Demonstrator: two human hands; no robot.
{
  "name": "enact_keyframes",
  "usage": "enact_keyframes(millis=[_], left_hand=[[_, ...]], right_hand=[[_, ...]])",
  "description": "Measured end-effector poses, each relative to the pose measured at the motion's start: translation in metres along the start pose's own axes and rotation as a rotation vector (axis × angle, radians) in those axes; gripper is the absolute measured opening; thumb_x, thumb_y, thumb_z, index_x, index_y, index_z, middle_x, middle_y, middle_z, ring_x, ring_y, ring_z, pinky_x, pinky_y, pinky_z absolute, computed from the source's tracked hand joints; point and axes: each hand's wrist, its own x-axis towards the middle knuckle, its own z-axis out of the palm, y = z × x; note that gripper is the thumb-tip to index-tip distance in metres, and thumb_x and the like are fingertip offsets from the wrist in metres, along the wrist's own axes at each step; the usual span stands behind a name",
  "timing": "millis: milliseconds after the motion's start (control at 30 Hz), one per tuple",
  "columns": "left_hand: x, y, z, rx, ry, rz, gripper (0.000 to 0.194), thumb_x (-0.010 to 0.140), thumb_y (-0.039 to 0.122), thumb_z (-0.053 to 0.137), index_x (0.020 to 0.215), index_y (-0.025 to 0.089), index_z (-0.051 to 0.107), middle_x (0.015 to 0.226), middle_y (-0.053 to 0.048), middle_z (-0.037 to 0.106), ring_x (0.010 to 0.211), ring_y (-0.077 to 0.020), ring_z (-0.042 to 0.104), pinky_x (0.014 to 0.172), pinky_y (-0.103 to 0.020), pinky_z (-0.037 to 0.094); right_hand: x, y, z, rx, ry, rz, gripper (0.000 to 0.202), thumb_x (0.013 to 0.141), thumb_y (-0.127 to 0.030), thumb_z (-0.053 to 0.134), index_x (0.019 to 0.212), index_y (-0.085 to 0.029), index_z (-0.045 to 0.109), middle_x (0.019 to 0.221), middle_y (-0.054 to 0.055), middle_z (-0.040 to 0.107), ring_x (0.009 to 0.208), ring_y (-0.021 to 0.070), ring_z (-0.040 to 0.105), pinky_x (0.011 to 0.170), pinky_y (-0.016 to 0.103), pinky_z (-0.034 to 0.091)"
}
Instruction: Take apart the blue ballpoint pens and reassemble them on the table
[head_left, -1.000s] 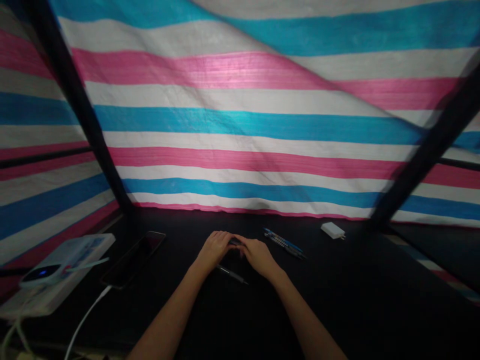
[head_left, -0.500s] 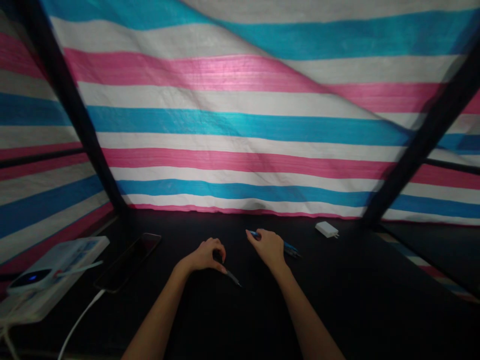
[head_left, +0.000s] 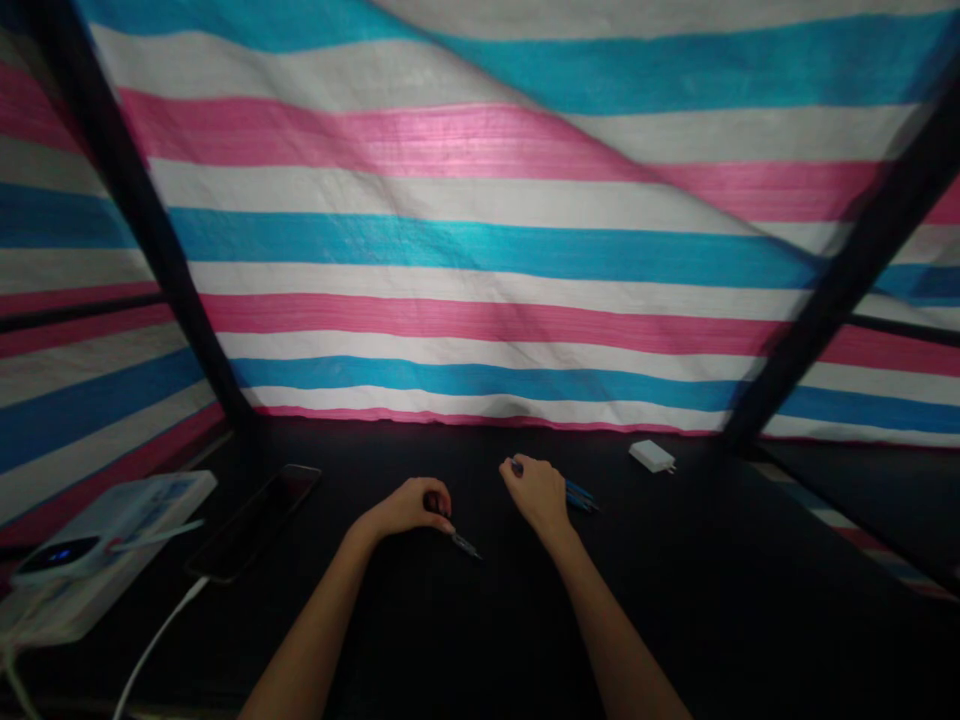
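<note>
On the black table, my left hand (head_left: 411, 506) is curled with thumb and fingers closed around a slim pen (head_left: 466, 545), whose clear, pointed end sticks out toward the lower right. To the right, my right hand (head_left: 536, 490) rests palm down with bent fingers; a small dark blue end shows at its fingertips. Several blue pens (head_left: 580, 496) emerge from beyond the right edge of that hand, their tips pointing right. How much of them lies within the fingers is hidden.
A white charger plug (head_left: 652, 456) lies at the back right. On the left are a phone (head_left: 255, 522) with a white cable and a pale power bank (head_left: 60, 560) on a translucent box (head_left: 112, 590). Black poles and striped sheeting stand around the table.
The pen in my left hand has shifted slightly up, and its exposed end looks shorter. My right fingertips have moved slightly right and curled more over the blue end.
</note>
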Motion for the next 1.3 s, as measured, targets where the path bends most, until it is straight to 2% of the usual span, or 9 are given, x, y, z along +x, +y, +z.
enact_keyframes(millis=[367,567,667,733,800,900,1000,1200,1300], left_hand=[[0.001,-0.001,0.000,-0.064,-0.031,-0.009,0.032,0.061,0.037,0.072,0.081,0.015,0.060,0.077,0.000,0.058,0.072,-0.0132,0.051,0.065,-0.023,0.039],[-0.010,0.001,-0.013,0.020,-0.004,0.064,0.049,0.054,0.036,0.076,0.097,0.022,0.056,0.104,-0.001,0.048,0.094,-0.0173,0.045,0.081,-0.029,0.038],[-0.014,0.000,-0.017,0.065,-0.071,0.075,0.055,0.053,0.037,0.077,0.101,0.025,0.054,0.104,0.000,0.046,0.095,-0.0176,0.043,0.082,-0.030,0.038],[-0.012,-0.002,-0.016,0.083,-0.116,0.092,0.048,0.054,0.037,0.077,0.096,0.024,0.057,0.098,0.001,0.048,0.092,-0.0173,0.043,0.082,-0.029,0.037],[-0.009,-0.006,-0.014,0.068,-0.122,0.086,0.034,0.058,0.036,0.075,0.086,0.021,0.062,0.091,0.000,0.048,0.087,-0.0163,0.045,0.078,-0.027,0.038],[-0.004,-0.012,-0.010,0.020,-0.071,0.053,0.022,0.062,0.033,0.073,0.077,0.019,0.065,0.086,0.000,0.050,0.080,-0.0143,0.048,0.071,-0.024,0.038],[-0.002,-0.015,-0.009,0.023,-0.027,0.045,0.017,0.064,0.029,0.071,0.076,0.017,0.066,0.083,0.000,0.054,0.077,-0.0140,0.050,0.069,-0.023,0.038],[0.002,-0.004,-0.004,0.185,0.170,0.019,0.009,0.078,0.024,0.056,0.082,0.017,0.059,0.079,0.001,0.060,0.076,-0.0144,0.054,0.068,-0.024,0.037],[0.004,0.009,0.004,0.377,0.353,0.080,0.009,0.084,0.025,0.050,0.085,0.018,0.055,0.079,0.001,0.059,0.077,-0.0142,0.053,0.075,-0.027,0.035]], right_hand=[[-0.001,-0.002,0.001,0.004,0.008,0.003,0.038,0.083,-0.043,0.036,0.077,-0.020,0.066,0.072,0.007,0.066,0.069,0.0185,0.061,0.058,0.024,0.036],[-0.002,-0.003,-0.003,0.018,-0.034,-0.039,0.035,0.085,-0.036,0.035,0.072,-0.021,0.063,0.071,0.007,0.065,0.070,0.0189,0.061,0.058,0.025,0.034],[-0.001,-0.003,-0.002,0.029,-0.030,-0.022,0.037,0.086,-0.046,0.032,0.082,-0.021,0.060,0.073,0.005,0.065,0.072,0.0190,0.061,0.059,0.025,0.034],[-0.001,-0.001,0.001,0.024,-0.041,-0.018,0.037,0.086,-0.049,0.032,0.091,-0.021,0.055,0.076,0.004,0.064,0.073,0.0184,0.060,0.060,0.025,0.034],[-0.001,0.002,0.007,-0.013,-0.064,-0.041,0.028,0.087,-0.041,0.034,0.096,-0.020,0.051,0.081,0.005,0.063,0.076,0.0174,0.059,0.063,0.025,0.034],[-0.001,0.009,0.016,-0.147,-0.081,-0.085,0.017,0.085,-0.020,0.039,0.098,-0.020,0.051,0.092,0.007,0.061,0.088,0.0191,0.055,0.072,0.029,0.032],[-0.002,0.015,0.018,-0.223,-0.072,-0.091,0.027,0.078,-0.007,0.043,0.101,-0.018,0.052,0.098,0.010,0.058,0.095,0.0235,0.051,0.077,0.035,0.029],[-0.001,0.017,0.010,-0.351,0.012,-0.097,0.039,0.076,-0.005,0.044,0.113,-0.016,0.049,0.102,0.013,0.055,0.094,0.0266,0.046,0.074,0.038,0.029],[0.000,0.012,0.008,-0.211,0.104,-0.134,0.035,0.082,-0.015,0.043,0.117,-0.017,0.047,0.104,0.012,0.055,0.096,0.0266,0.045,0.076,0.039,0.030]])
